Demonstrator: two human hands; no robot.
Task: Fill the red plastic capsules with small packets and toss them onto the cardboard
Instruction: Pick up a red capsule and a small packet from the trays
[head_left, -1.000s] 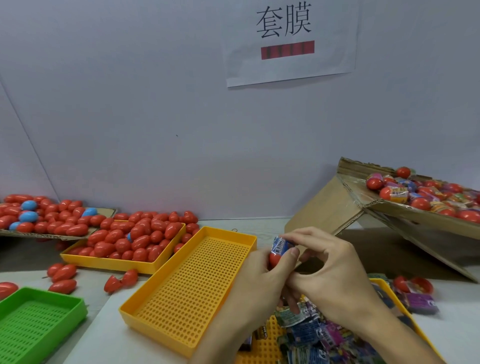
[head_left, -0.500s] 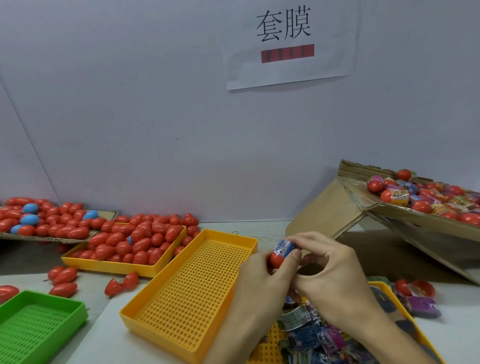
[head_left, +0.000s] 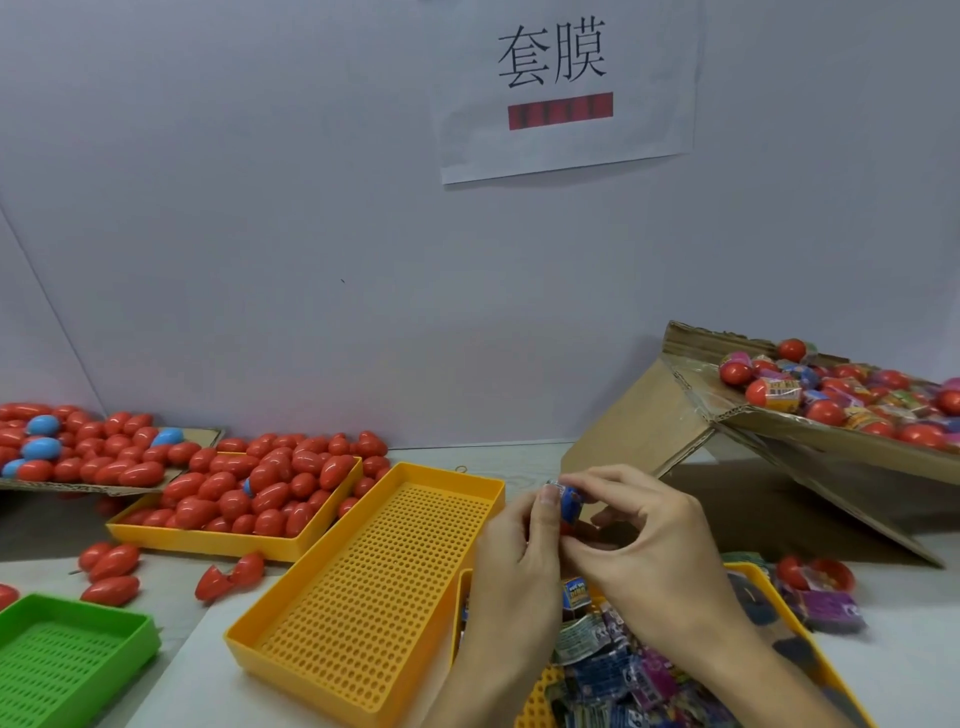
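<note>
Since earlier: packet (head_left: 570, 503) sat deeper, capsule (head_left: 567, 529) nearly hidden between hands. Left hand (head_left: 519, 556) and right hand (head_left: 644, 540) pinched both with curled fingers, above the worktop. Advice: seat packet fully, then toss onto cardboard (head_left: 696, 384).

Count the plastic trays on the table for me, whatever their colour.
4: a green tray at front left, a yellow tray of red capsules behind it, an empty yellow tray in the middle, and a yellow tray of packets under the hands, partly hidden.
</note>
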